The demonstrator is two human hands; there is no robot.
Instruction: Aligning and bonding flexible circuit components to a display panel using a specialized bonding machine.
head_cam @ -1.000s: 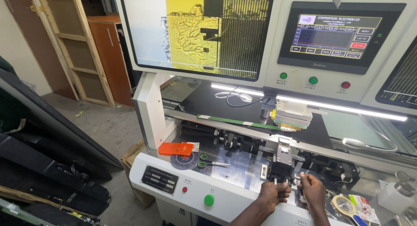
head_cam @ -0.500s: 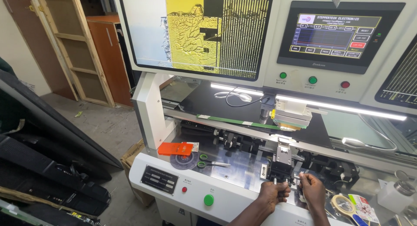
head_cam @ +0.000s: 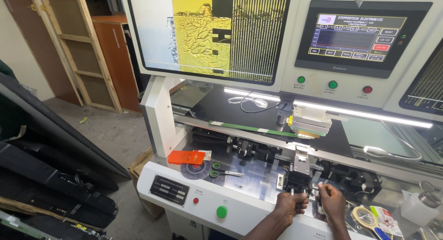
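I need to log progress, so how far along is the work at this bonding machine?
Done: the machine's big monitor shows a magnified view. In hand: the left hand and right hand grip small knobs below the black fixture. Left: the scissors and tape roll lie unused.

two hands (head_cam: 311, 204), three round buttons (head_cam: 332, 84), one scissors (head_cam: 220, 173)

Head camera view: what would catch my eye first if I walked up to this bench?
Probably the large monitor at top, glowing yellow with a magnified pattern, and the smaller touch screen to its right. Below, the left hand and right hand pinch small knobs on the machine's front, with an orange tool and green-handled scissors lying further left.
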